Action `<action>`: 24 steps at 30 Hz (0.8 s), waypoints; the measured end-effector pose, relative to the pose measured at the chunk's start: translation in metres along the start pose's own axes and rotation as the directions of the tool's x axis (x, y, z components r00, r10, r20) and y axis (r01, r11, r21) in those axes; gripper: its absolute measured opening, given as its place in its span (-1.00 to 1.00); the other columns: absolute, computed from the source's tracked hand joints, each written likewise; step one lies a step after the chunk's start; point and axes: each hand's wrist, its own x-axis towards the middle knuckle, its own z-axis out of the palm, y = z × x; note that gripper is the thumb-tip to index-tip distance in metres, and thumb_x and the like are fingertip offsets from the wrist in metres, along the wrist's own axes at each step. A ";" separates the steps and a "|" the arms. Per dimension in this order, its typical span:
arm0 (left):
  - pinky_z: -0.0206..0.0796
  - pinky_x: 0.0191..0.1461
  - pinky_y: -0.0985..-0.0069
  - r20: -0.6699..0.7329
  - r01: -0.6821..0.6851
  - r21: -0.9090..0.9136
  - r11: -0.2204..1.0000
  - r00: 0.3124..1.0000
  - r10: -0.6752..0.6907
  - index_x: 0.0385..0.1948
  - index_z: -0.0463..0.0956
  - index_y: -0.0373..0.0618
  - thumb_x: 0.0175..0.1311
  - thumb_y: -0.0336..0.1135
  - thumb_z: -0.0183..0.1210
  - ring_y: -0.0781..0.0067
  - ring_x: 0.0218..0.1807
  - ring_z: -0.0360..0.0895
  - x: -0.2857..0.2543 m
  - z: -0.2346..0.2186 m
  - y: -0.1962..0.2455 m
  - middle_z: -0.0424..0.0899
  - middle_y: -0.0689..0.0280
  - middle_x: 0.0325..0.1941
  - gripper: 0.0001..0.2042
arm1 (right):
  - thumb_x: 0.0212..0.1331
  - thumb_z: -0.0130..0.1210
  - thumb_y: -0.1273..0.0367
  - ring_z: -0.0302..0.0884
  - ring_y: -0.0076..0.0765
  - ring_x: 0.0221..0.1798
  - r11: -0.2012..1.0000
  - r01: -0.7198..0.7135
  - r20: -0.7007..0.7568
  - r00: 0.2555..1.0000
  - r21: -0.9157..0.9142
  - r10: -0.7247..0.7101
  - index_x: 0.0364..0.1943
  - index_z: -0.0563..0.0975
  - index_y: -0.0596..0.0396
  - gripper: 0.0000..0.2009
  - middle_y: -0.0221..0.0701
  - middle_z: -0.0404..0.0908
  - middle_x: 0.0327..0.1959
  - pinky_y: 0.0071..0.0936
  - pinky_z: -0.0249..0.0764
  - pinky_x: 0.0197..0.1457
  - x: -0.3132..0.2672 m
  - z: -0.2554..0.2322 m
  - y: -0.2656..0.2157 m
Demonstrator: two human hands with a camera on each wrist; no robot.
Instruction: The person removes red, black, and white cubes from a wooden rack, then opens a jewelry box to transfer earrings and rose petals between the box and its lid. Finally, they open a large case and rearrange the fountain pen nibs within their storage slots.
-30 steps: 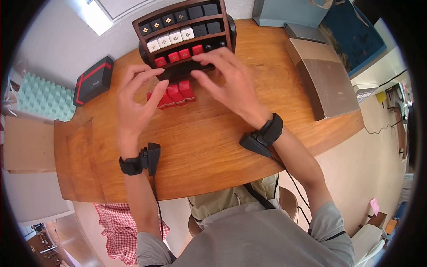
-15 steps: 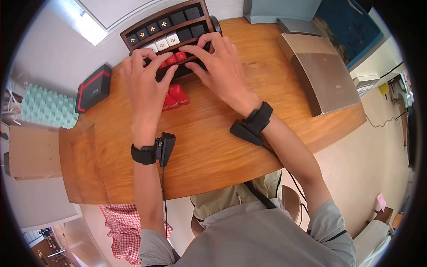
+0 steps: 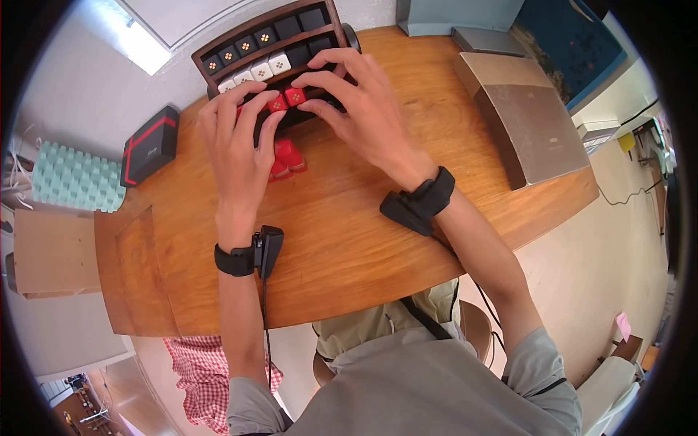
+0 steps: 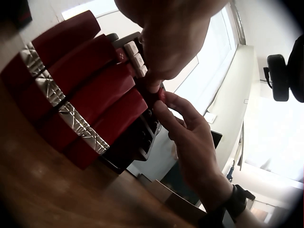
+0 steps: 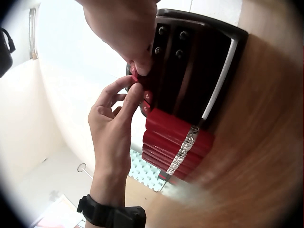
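Observation:
A dark wooden tiered rack (image 3: 336, 33) shaped like a typewriter holds rows of square, key-like caps. My right hand (image 3: 367, 105) pinches a red cap (image 3: 294, 96) with a gold emblem between thumb and index finger, in the red row. Right beside it, my left hand (image 3: 236, 131) has thumb and index finger round another red cap (image 3: 277, 103). The right wrist view shows both hands' fingertips meeting over the red row. Several red tubes (image 5: 178, 126) with silver patterned bands stand on the table in front of the rack, partly hidden by my left hand in the head view.
White caps (image 3: 279, 63) and black caps (image 3: 265, 35) fill the upper rows. Black round knobs (image 5: 184, 34) stand bare in the rack. A black box with red ribbon (image 3: 150, 145) and green foam (image 3: 76, 178) lie left; a brown box (image 3: 531, 120) lies right on the wooden table (image 3: 349, 240).
Both hands have come in to the red row from above the tubes and now pinch red caps there. The head view has shifted, so the rack appears further left.

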 end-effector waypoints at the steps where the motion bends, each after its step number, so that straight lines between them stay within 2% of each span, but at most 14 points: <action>1: 0.20 0.28 0.32 0.002 -0.015 -0.035 0.999 1.000 0.015 -0.01 0.67 -0.02 0.25 -0.38 0.38 0.21 0.17 0.39 -0.001 -0.002 0.001 0.63 0.39 0.13 -0.73 | 0.11 0.39 0.37 0.47 -0.30 -0.04 1.000 -0.002 0.004 1.000 0.002 0.002 -0.08 0.65 -0.12 -0.73 -0.54 0.53 0.08 -0.30 0.42 0.08 -0.001 -0.001 -0.001; 3: 0.20 0.30 0.31 0.001 -0.031 -0.070 0.997 1.000 0.031 0.00 0.65 -0.04 0.27 -0.39 0.37 0.20 0.18 0.41 -0.001 -0.005 0.003 0.66 0.38 0.13 -0.73 | 0.12 0.38 0.39 0.51 -0.30 0.03 0.996 0.062 -0.040 0.997 0.057 -0.060 -0.05 0.63 -0.09 -0.71 -0.51 0.60 0.05 -0.28 0.43 0.13 0.002 -0.006 -0.001; 4: 0.21 0.30 0.31 -0.052 -0.022 -0.132 0.991 0.999 0.015 0.00 0.65 -0.05 0.28 -0.41 0.36 0.22 0.16 0.45 -0.002 -0.006 0.005 0.69 0.37 0.10 -0.74 | 0.12 0.38 0.39 0.51 -0.30 0.03 0.996 0.064 -0.040 0.997 0.056 -0.061 -0.05 0.63 -0.09 -0.71 -0.51 0.60 0.05 -0.28 0.43 0.13 0.002 -0.007 -0.001; 6: 0.22 0.29 0.31 -0.106 -0.018 -0.195 0.981 0.994 -0.003 -0.01 0.65 -0.05 0.28 -0.43 0.35 0.23 0.13 0.49 -0.003 -0.011 0.011 0.71 0.35 0.06 -0.74 | 0.15 0.37 0.40 0.60 -0.27 -0.04 0.987 0.080 -0.066 0.995 0.140 -0.071 -0.01 0.61 -0.03 -0.69 -0.44 0.65 -0.05 -0.30 0.49 0.02 0.003 -0.010 -0.001; 7: 0.24 0.28 0.32 -0.121 0.029 -0.258 0.966 0.991 -0.062 -0.02 0.65 -0.07 0.28 -0.44 0.36 0.24 0.13 0.49 -0.004 -0.014 0.014 0.72 0.34 0.06 -0.75 | 0.15 0.37 0.40 0.60 -0.27 -0.04 0.987 0.081 -0.066 0.995 0.138 -0.072 -0.01 0.61 -0.03 -0.69 -0.44 0.65 -0.05 -0.30 0.49 0.02 0.003 -0.015 -0.005; 9: 0.25 0.27 0.33 -0.137 0.074 -0.318 0.945 0.983 -0.123 -0.03 0.66 -0.08 0.28 -0.44 0.36 0.24 0.13 0.50 -0.004 -0.018 0.019 0.72 0.33 0.05 -0.76 | 0.20 0.35 0.39 0.65 -0.30 -0.19 0.946 -0.085 0.026 0.996 0.314 0.081 -0.01 0.60 0.03 -0.71 -0.41 0.67 -0.12 -0.37 0.54 -0.17 0.003 -0.026 -0.016; 10: 0.29 0.24 0.34 -0.120 0.075 -0.365 0.928 0.985 -0.126 -0.04 0.67 -0.09 0.28 -0.44 0.36 0.23 0.11 0.51 -0.003 -0.018 0.022 0.73 0.33 0.03 -0.77 | 0.20 0.35 0.39 0.65 -0.30 -0.19 0.946 -0.083 0.030 0.997 0.315 0.078 -0.01 0.60 0.03 -0.71 -0.41 0.67 -0.12 -0.37 0.54 -0.17 0.005 -0.029 -0.015; 12: 0.32 0.21 0.34 -0.098 0.084 -0.411 0.908 0.986 -0.136 -0.05 0.67 -0.10 0.27 -0.43 0.37 0.22 0.09 0.53 -0.006 -0.018 0.026 0.73 0.32 0.01 -0.77 | 0.25 0.34 0.39 0.67 -0.36 -0.30 0.940 -0.099 0.068 0.994 0.327 0.081 0.01 0.60 0.05 -0.73 -0.37 0.67 -0.14 -0.44 0.55 -0.31 0.004 -0.031 -0.013; 14: 0.37 0.15 0.32 0.075 0.194 -0.460 0.867 0.981 -0.180 -0.08 0.69 -0.13 0.26 -0.41 0.38 0.19 0.04 0.54 -0.007 -0.015 0.027 0.73 0.29 -0.04 -0.78 | 0.26 0.33 0.39 0.67 -0.36 -0.30 0.924 -0.148 0.131 0.986 0.352 0.108 0.01 0.61 0.06 -0.73 -0.36 0.68 -0.15 -0.46 0.57 -0.30 0.002 -0.032 -0.010; 15: 0.37 0.15 0.32 0.074 0.195 -0.459 0.867 0.981 -0.181 -0.08 0.69 -0.13 0.26 -0.41 0.38 0.19 0.04 0.54 -0.007 -0.014 0.026 0.73 0.29 -0.04 -0.78 | 0.27 0.32 0.38 0.68 -0.37 -0.30 0.908 -0.194 0.189 0.973 0.371 0.130 0.02 0.62 0.07 -0.74 -0.34 0.68 -0.16 -0.47 0.59 -0.30 0.002 -0.032 -0.008; 17: 0.37 0.14 0.31 0.164 0.180 -0.447 0.876 0.979 -0.117 -0.10 0.69 -0.14 0.24 -0.42 0.38 0.17 0.00 0.55 -0.010 -0.010 0.022 0.72 0.26 -0.08 -0.79 | 0.29 0.31 0.36 0.69 -0.34 -0.31 0.917 -0.195 0.241 0.964 0.348 0.114 0.01 0.63 0.09 -0.74 -0.32 0.69 -0.16 -0.46 0.61 -0.29 0.000 -0.032 -0.001; 19: 0.37 0.14 0.30 0.177 0.154 -0.429 0.890 0.981 -0.085 -0.11 0.69 -0.15 0.23 -0.41 0.38 0.16 -0.01 0.55 -0.011 -0.008 0.017 0.72 0.25 -0.10 -0.79 | 0.30 0.30 0.34 0.70 -0.31 -0.32 0.927 -0.192 0.291 0.952 0.322 0.097 0.00 0.64 0.10 -0.74 -0.30 0.69 -0.17 -0.45 0.63 -0.27 -0.002 -0.032 0.002; 21: 0.37 0.14 0.30 0.194 0.134 -0.413 0.901 0.979 -0.057 -0.12 0.69 -0.16 0.23 -0.41 0.38 0.15 -0.02 0.55 -0.013 -0.006 0.014 0.72 0.23 -0.11 -0.79 | 0.31 0.28 0.29 0.72 -0.27 -0.30 0.919 -0.271 0.402 0.905 0.285 0.143 -0.01 0.66 0.12 -0.74 -0.26 0.69 -0.15 -0.41 0.64 -0.25 -0.005 -0.031 0.002; 24: 0.38 0.14 0.29 0.270 0.159 -0.386 0.909 0.961 -0.054 -0.12 0.68 -0.17 0.23 -0.39 0.37 0.13 -0.02 0.54 -0.018 -0.003 0.011 0.72 0.23 -0.13 -0.79 | 0.31 0.27 0.29 0.74 -0.23 -0.30 0.913 -0.247 0.413 0.905 0.326 0.098 -0.02 0.66 0.13 -0.74 -0.23 0.71 -0.15 -0.36 0.65 -0.21 -0.010 -0.026 0.006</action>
